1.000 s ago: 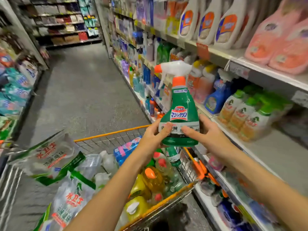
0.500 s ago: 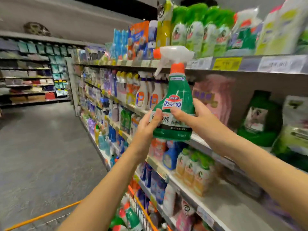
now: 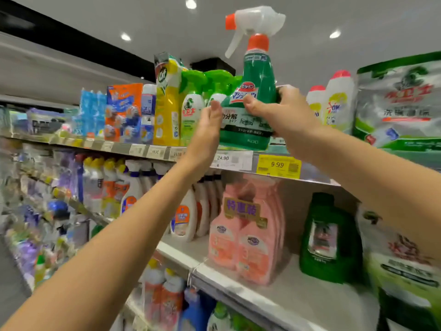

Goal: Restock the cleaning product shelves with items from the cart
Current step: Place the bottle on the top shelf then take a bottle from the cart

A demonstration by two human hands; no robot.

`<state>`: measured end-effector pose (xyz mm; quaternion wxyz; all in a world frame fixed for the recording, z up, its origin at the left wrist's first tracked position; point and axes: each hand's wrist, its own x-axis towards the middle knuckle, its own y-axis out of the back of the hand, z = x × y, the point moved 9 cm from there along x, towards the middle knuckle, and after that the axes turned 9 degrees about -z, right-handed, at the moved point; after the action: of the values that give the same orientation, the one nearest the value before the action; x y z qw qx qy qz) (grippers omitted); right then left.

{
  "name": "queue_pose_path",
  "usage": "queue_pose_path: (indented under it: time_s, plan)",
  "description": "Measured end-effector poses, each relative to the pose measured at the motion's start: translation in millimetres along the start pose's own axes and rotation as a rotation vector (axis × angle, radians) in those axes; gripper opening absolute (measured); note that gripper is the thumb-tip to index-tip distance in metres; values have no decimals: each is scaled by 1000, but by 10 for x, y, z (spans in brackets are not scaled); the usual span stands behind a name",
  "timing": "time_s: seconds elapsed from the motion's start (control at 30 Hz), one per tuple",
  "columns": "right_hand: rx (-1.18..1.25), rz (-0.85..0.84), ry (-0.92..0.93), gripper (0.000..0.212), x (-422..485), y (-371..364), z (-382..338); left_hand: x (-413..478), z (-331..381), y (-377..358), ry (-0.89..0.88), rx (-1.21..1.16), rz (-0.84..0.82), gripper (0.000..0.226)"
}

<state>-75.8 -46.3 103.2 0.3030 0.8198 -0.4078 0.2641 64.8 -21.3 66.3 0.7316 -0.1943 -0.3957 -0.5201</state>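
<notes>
Along the top shelf (image 3: 119, 149), toward its left, a yellow bottle (image 3: 167, 111) stands among packs. Right of it the left hand (image 3: 205, 132) keeps its grip apart, straight fingers flat against the side of the green spray bottle (image 3: 259, 75). The bottle is upright, its base at the shelf's front edge. The right hand (image 3: 284, 115) has its grip clamped round the label, thumb in front. White bottles (image 3: 338, 101) and a green pouch (image 3: 401, 103) stand further right.
</notes>
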Motion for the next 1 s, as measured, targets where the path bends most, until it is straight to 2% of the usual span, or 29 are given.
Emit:
queue_pose_path:
  time_s: [0.1,0.17,0.23,0.3,0.37,0.47,0.6,0.73,0.8,0.9,1.0]
  plan:
    - [-141,100,-43,31,325,139,174,331,-215,89,-73,333,83,44]
    - [-239,146,-56,35,487,175,282,486,-467,69,-44,640,19,46]
    - [-303,161,-88,36,637,188,428,567,-763,39,67,827,-90,40]
    - [-333,127,-152,30,746,162,592,556,-881,-15,84,946,-129,48]
    - [-323,63,-205,20,809,110,746,513,-841,-18,16,930,-42,54]
    - [-257,2,-280,18,816,116,901,454,-777,26,-68,843,103,48]
    - [-349,-145,-422,24,810,131,956,449,-766,35,-105,807,131,40]
    - [-419,-155,-537,16,854,174,1008,466,-769,31,-132,790,145,39]
    - [-462,-127,-587,24,908,215,1082,470,-789,39,-127,793,151,41]
    - [-550,-43,-682,48,1002,339,1236,465,-775,36,-134,797,146,41]
    - [-601,-54,-765,59,1066,425,1386,462,-766,7,-142,790,126,40]
